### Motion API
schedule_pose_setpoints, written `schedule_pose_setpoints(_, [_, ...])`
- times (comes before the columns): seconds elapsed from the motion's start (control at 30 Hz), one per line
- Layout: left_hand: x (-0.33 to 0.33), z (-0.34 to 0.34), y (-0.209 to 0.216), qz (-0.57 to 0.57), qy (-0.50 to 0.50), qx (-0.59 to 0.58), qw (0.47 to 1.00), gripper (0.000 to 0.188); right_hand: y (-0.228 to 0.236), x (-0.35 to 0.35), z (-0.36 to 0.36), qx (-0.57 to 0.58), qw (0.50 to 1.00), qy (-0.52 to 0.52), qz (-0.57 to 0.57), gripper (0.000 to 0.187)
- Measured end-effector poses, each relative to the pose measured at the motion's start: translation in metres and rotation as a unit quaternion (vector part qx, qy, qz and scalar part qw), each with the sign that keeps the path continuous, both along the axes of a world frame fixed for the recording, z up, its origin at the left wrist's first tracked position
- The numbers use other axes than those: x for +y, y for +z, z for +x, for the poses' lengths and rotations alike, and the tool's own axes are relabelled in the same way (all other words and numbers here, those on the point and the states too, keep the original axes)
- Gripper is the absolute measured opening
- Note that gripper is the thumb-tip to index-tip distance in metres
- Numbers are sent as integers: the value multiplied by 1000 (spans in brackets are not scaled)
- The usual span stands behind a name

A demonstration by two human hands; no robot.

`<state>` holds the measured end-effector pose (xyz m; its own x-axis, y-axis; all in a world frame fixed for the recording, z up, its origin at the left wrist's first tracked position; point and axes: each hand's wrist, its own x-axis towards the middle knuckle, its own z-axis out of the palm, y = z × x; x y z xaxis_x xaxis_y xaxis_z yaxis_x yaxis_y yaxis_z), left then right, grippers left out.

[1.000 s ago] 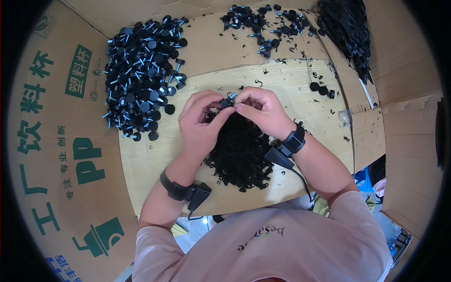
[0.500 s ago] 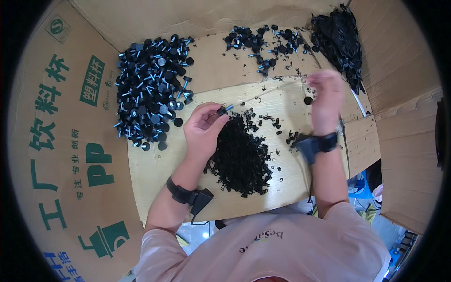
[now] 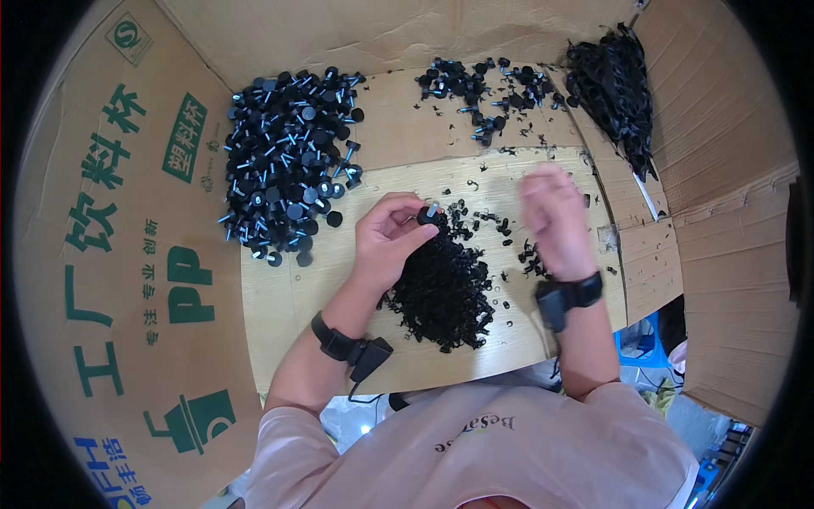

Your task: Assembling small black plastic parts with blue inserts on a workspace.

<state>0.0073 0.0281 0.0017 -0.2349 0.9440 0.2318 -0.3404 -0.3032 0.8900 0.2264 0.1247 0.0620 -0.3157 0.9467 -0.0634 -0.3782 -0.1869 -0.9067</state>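
Between the thumb and fingers of my left hand [image 3: 383, 242] is a round black-headed screw [image 3: 428, 215], its bare metal shank pointing up. The grip sits just over the top left edge of a heap of tiny black curled pieces [image 3: 445, 297]. My right hand [image 3: 555, 219] is in the air to the right of that heap. Its fingers look bent but are smeared by motion, so whether they hold anything cannot be made out.
A large pile of black-headed screws [image 3: 292, 157] lies at the far left. Smaller scattered screws [image 3: 458, 82] lie at the back. A bundle of black strips [image 3: 612, 93] rests at the back right. Cardboard walls [image 3: 725, 161] surround the work board [image 3: 322, 293].
My right hand has come down and slightly left, nearer the heap. The screw in my left hand has tilted, its shank now pointing more upward. The whole view has shifted a little.
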Motion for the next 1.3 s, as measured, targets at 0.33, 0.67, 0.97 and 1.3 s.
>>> schedule_pose_setpoints(0.33, [0, 4, -10, 52, 58, 153, 985, 37, -43, -35, -53, -163, 973, 146, 77, 16])
schedule_pose_setpoints(0.67, [-8, 10, 21, 113, 199, 481, 847, 35, -30, -61, -58, -65, 995, 74, -10, 7])
schedule_pose_setpoints(0.97, [5, -21, 60, 83, 322, 560, 759, 25, 0, -67, -29, -184, 927, 233, 228, 9])
schedule_pose_setpoints(1.3, [43, -119, 55, -196, 402, 737, 507, 20, -3, -78, 4, -258, 791, 153, 533, 17])
